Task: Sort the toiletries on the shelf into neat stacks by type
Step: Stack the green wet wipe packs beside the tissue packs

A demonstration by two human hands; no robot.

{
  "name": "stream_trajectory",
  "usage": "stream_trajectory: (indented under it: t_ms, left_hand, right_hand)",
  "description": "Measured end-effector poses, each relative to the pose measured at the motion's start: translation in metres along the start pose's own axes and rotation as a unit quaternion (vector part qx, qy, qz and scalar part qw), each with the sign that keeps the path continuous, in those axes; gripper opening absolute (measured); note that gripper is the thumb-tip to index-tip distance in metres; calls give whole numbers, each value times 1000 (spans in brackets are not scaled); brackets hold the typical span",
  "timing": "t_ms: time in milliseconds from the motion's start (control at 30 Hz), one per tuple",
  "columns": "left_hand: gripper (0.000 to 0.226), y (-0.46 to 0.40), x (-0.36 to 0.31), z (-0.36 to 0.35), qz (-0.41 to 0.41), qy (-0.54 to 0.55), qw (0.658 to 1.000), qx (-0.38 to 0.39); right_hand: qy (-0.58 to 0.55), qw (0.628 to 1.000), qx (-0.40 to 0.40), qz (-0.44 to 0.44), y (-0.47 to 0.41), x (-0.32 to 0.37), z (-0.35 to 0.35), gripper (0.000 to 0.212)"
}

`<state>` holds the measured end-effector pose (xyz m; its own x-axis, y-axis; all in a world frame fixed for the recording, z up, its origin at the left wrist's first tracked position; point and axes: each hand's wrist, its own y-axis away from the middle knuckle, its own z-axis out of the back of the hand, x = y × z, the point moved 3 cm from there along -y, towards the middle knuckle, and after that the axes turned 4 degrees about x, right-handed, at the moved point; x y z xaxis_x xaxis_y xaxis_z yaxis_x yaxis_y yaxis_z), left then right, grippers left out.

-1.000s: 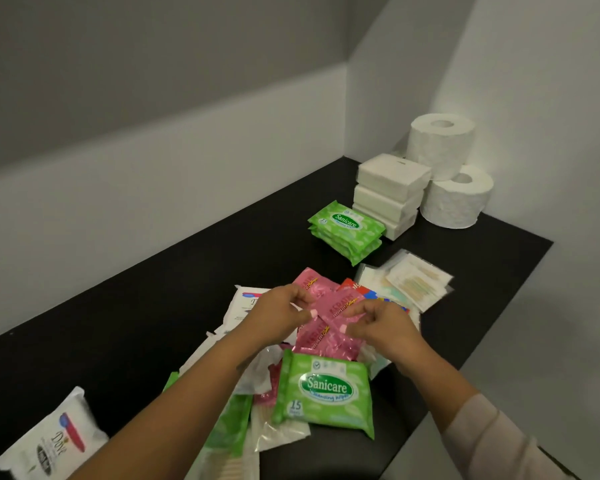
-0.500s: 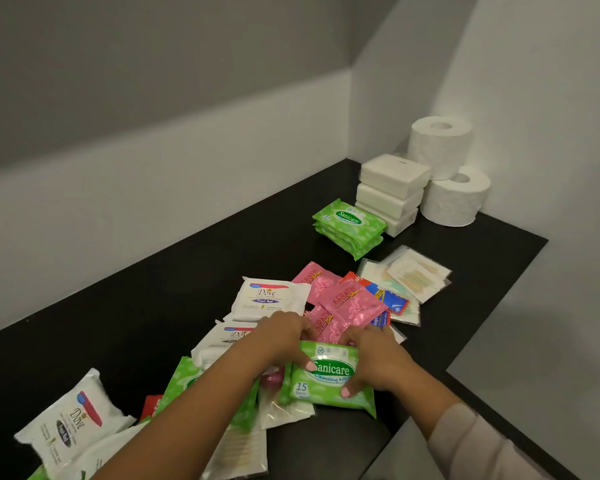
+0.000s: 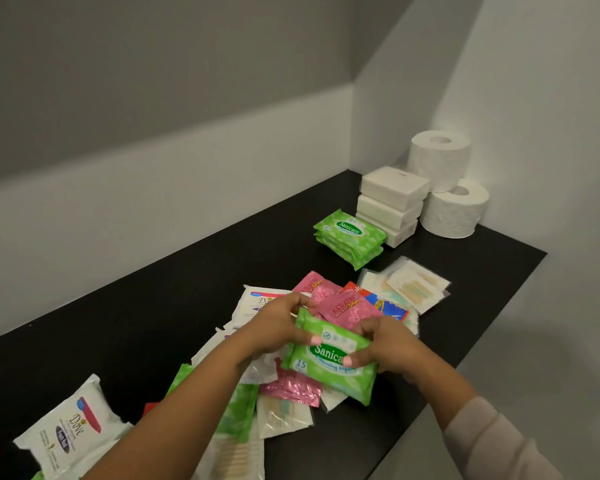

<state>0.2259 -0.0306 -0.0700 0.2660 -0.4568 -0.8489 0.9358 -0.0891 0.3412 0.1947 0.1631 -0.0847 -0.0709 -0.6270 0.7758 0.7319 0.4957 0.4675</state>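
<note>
Both hands clamped on one green Sanicare pack [image 3: 329, 358]: left hand [image 3: 278, 327] at its far-left edge, right hand [image 3: 381, 348] at its right side. Pack lifted above the mixed pile, over the pink sachets [image 3: 343, 306]. Green stack [image 3: 350, 237] sits well apart, beside the white tissue packs [image 3: 392, 202]. Risk: slick wrapper slipping, or a careless set-down skewing that soft stack.

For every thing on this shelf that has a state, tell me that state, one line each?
Sanicare wipes pack: lifted, held by both hands.
Left hand: gripping the pack's left end.
Right hand: gripping the pack's right end.
Green Sanicare stack: neatly stacked.
White tissue packs: stacked three high.
Toilet paper rolls: stacked, one on another.
Pink sachets: loose, overlapping.
Dove wipes pack: lying apart, unsorted.
</note>
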Motion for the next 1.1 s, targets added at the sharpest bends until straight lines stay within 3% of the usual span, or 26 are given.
stream_trajectory:
  t_ms: [67,167,367,700,833,1000,1100]
  left_hand:
    - [33,-2,-4,2,11,96,995,17]
    - [28,-8,-7,2,20,134,990,45]
    - [31,-31,-18,13,0,190,979,-70]
    - [22,-93,-47,34,18,235,962,-140]
    - [19,-125,-57,46,38,265,953,-139]
    - [18,-170,-65,57,70,252,952,-159]
    - [24,-195,-67,61,83,225,954,-180]
  right_hand:
    - [-72,997,-13,16,0,3,9,26]
    - [-153,987,-35,37,-2,8,21,27]
    - [-358,927,-99,54,-20,11,42,30]
    - [-357,911,-200,57,-65,14,83,30]
    - [-376,893,-234,83,-84,19,99,46]
    - [-377,894,-216,109,-116,18,110,65]
    - [-396,889,-196,118,-131,20,115,56]
